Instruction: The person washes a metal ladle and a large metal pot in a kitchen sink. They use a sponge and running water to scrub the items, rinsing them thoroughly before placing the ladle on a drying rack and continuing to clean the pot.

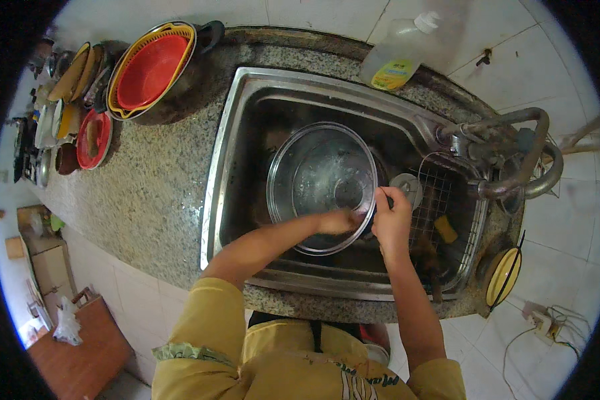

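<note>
A large round, shiny bowl [313,163] sits in the metal sink [247,133], with wet, whitish streaks on its inside. My right hand [392,217] is closed on the bowl's right rim, thumb toward the top. A small dark part shows by its fingers, too little to name. My left hand [340,221] reaches across the bowl's lower right inside. Its fingers are smeared by motion, so whether they hold anything is hidden. Right of the bowl, a pale round dish [407,189] lies partly behind my right hand.
A wire rack [433,193] with a yellow sponge [446,229] fills the sink's right side below the faucet [513,190]. Behind the sink stands a clear bottle [400,53]. A pot [170,110] with a red basket [152,72] and other kitchenware occupies the counter's left end.
</note>
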Demonstrator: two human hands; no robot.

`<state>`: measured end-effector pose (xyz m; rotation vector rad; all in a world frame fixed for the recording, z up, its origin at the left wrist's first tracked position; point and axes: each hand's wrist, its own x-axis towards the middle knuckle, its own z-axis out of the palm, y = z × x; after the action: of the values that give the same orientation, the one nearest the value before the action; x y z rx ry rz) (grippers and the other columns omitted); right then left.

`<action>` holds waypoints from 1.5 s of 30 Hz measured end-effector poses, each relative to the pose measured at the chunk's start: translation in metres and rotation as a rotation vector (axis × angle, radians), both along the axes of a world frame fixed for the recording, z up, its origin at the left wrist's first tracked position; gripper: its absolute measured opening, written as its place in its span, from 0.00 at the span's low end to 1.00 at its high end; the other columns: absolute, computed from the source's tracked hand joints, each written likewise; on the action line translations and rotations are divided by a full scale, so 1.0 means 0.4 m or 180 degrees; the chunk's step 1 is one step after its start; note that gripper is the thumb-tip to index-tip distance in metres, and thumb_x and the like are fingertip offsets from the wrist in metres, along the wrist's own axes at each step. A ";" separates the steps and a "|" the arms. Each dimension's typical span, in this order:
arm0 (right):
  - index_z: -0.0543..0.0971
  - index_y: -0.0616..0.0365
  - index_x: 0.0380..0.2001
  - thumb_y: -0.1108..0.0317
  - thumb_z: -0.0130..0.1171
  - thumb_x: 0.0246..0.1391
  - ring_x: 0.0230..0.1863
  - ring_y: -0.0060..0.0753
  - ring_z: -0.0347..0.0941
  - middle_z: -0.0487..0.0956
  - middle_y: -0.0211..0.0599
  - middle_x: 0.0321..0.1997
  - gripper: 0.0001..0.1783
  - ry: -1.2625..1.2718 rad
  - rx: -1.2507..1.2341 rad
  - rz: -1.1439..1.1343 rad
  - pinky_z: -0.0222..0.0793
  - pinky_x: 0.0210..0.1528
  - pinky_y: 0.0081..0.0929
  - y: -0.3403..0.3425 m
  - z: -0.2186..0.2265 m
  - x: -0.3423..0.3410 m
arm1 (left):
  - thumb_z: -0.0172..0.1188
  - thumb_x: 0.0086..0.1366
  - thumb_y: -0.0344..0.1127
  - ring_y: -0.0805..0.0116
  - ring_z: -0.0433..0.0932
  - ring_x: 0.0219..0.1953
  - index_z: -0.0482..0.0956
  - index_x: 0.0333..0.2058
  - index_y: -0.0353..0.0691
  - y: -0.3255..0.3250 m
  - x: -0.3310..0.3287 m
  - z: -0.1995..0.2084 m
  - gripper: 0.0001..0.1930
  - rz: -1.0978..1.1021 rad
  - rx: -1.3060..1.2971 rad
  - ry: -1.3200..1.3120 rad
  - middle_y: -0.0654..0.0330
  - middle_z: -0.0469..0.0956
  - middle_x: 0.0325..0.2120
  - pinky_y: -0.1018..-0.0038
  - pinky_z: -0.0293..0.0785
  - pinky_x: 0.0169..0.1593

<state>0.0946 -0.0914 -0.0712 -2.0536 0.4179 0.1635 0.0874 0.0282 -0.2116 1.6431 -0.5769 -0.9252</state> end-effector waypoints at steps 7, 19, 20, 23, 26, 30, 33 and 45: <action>0.73 0.63 0.30 0.64 0.52 0.50 0.29 0.37 0.71 0.75 0.43 0.25 0.11 0.0212 0.0123 -0.0134 0.63 0.34 0.28 -0.007 0.010 -0.014 | 0.46 0.56 0.41 0.58 0.60 0.54 0.68 0.47 0.38 0.231 0.140 -0.031 0.21 -0.0861 0.3002 -0.4489 0.54 0.58 0.54 0.66 0.55 0.56; 0.73 0.66 0.29 0.66 0.51 0.50 0.31 0.38 0.71 0.75 0.45 0.28 0.11 -0.0196 0.0229 -0.0082 0.63 0.36 0.28 0.013 -0.008 -0.015 | 0.55 0.53 0.30 0.75 0.68 0.32 0.73 0.41 0.37 0.085 -0.079 0.066 0.14 0.0363 0.0059 0.0870 0.61 0.74 0.28 0.79 0.65 0.34; 0.72 0.66 0.29 0.66 0.51 0.50 0.32 0.38 0.71 0.75 0.45 0.27 0.11 -0.0215 0.0247 -0.0088 0.63 0.36 0.28 0.015 -0.011 -0.015 | 0.57 0.53 0.31 0.78 0.66 0.27 0.74 0.40 0.37 0.073 -0.059 0.138 0.14 0.0812 -0.0226 0.1396 0.64 0.73 0.25 0.81 0.63 0.30; 0.72 0.66 0.29 0.66 0.50 0.50 0.32 0.38 0.71 0.75 0.45 0.27 0.11 -0.0091 0.0337 -0.0131 0.64 0.36 0.29 0.022 0.000 -0.010 | 0.59 0.52 0.34 0.83 0.63 0.20 0.75 0.38 0.39 0.053 -0.003 0.239 0.13 0.2006 -0.0861 0.1921 0.68 0.72 0.21 0.84 0.57 0.23; 0.72 0.66 0.29 0.67 0.49 0.51 0.31 0.41 0.72 0.74 0.47 0.27 0.11 0.0404 0.0695 -0.0263 0.64 0.35 0.31 0.040 0.052 -0.003 | 0.61 0.50 0.36 0.83 0.61 0.16 0.76 0.32 0.38 0.030 0.041 0.261 0.11 0.2711 -0.0944 0.1827 0.69 0.70 0.18 0.84 0.54 0.19; 0.71 0.66 0.28 0.67 0.46 0.52 0.29 0.47 0.71 0.74 0.50 0.27 0.11 -0.0188 -0.0093 0.0254 0.64 0.32 0.33 0.014 -0.011 -0.007 | 0.59 0.48 0.34 0.79 0.61 0.14 0.73 0.19 0.40 0.021 0.176 0.176 0.06 0.3806 -0.1139 0.1063 0.68 0.67 0.13 0.81 0.54 0.17; 0.71 0.63 0.29 0.66 0.45 0.53 0.21 0.39 0.66 0.69 0.43 0.21 0.10 -0.0263 -0.0124 0.0359 0.60 0.24 0.30 0.017 -0.010 -0.004 | 0.56 0.52 0.36 0.67 0.70 0.20 0.73 0.24 0.37 0.081 0.272 0.174 0.08 0.4539 -0.2017 0.2300 0.60 0.72 0.19 0.70 0.68 0.25; 0.71 0.66 0.29 0.70 0.46 0.50 0.32 0.53 0.70 0.73 0.53 0.28 0.09 -0.0440 -0.0280 0.0484 0.64 0.34 0.37 0.055 0.035 0.006 | 0.52 0.55 0.31 0.61 0.67 0.34 0.68 0.40 0.33 -0.010 0.017 0.314 0.14 0.3744 -0.0329 -0.0849 0.52 0.68 0.29 0.72 0.63 0.38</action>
<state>0.0971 -0.0695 -0.0571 -2.1684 0.1865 0.0952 0.0942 0.0241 -0.0858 1.6394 0.2145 0.1856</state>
